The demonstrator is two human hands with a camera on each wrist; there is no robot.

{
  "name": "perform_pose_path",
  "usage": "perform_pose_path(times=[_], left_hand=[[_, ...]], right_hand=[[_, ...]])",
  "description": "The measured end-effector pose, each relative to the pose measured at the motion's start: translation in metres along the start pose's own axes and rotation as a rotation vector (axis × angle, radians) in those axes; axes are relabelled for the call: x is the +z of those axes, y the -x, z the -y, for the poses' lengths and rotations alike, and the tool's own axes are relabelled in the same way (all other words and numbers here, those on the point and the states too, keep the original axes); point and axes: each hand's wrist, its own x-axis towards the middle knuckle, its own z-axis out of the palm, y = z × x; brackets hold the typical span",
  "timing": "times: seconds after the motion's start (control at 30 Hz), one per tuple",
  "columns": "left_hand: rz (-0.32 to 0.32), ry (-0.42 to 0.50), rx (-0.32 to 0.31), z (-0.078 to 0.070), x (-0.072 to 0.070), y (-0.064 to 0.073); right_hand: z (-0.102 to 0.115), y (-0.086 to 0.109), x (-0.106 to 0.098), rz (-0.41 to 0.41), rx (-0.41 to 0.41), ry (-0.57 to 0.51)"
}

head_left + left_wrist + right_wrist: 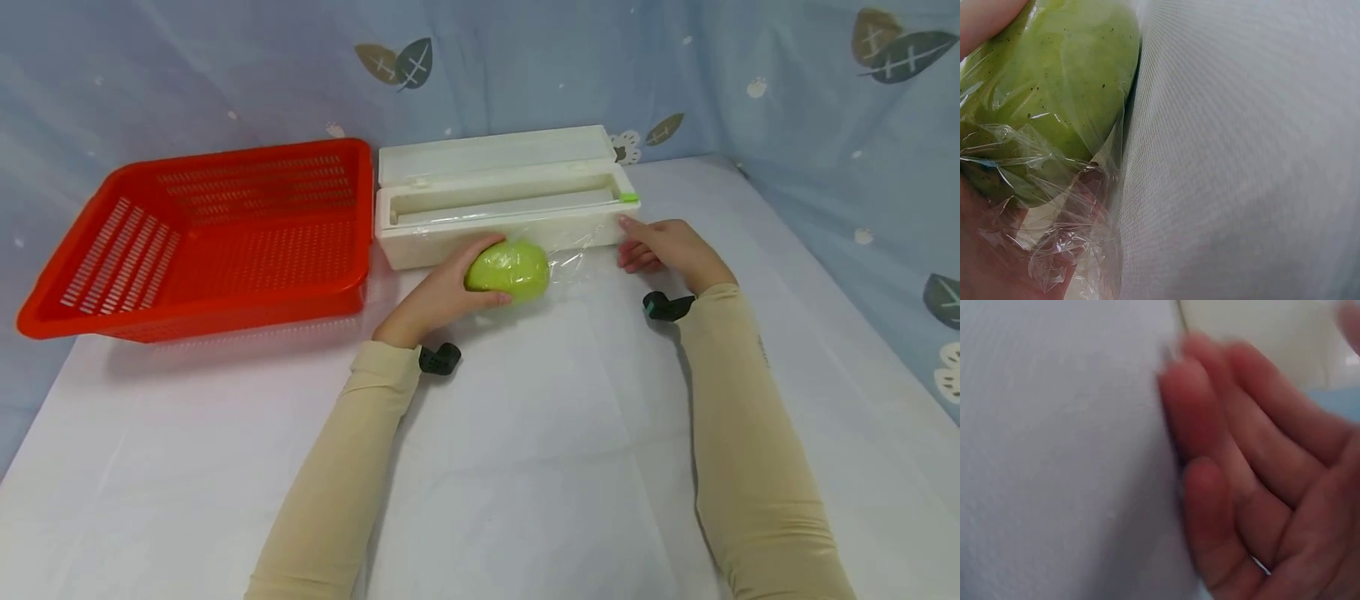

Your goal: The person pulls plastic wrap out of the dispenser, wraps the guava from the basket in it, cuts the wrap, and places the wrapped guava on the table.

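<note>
My left hand [442, 287] grips a round green fruit [517, 271] with dark specks, thumb on the near side and fingers over the far side. Clear cling film [1054, 156] covers the fruit and lies crumpled towards the palm in the left wrist view. From the fruit, more film stretches right along the front of a long white cling film box [450, 242]. Its lid [495, 154] is raised, and a green slide cutter [628, 198] sits at the right end. My right hand [667, 246] is beside that end, fingers loosely bent, nothing visible in its grasp.
A red plastic basket [225, 321] with slotted walls stands left of the box, close to its left end. Behind them hangs a blue leaf-patterned curtain [525, 67]. White cloth covers the table [525, 467].
</note>
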Motion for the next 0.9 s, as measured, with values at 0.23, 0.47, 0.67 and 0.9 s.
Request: perform_pose_path(times=[0.23, 0.47, 0.67, 0.9], left_hand=[[-0.023, 0.015, 0.033, 0.02, 0.001, -0.007], [-0.032, -0.008, 0.034, 0.02, 0.0, -0.006], [-0.017, 0.03, 0.043, 0.019, 0.001, -0.009], [-0.008, 0.025, 0.054, 0.017, 0.003, -0.011]], right_hand=[[0.014, -0.005, 0.019, 0.128, -0.053, 0.062], [0.02, -0.006, 0.029, 0.15, -0.189, -0.041], [0.027, 0.001, 0.025, 0.164, -0.292, -0.203], [0.035, 0.007, 0.027, 0.248, -0.322, -0.404]])
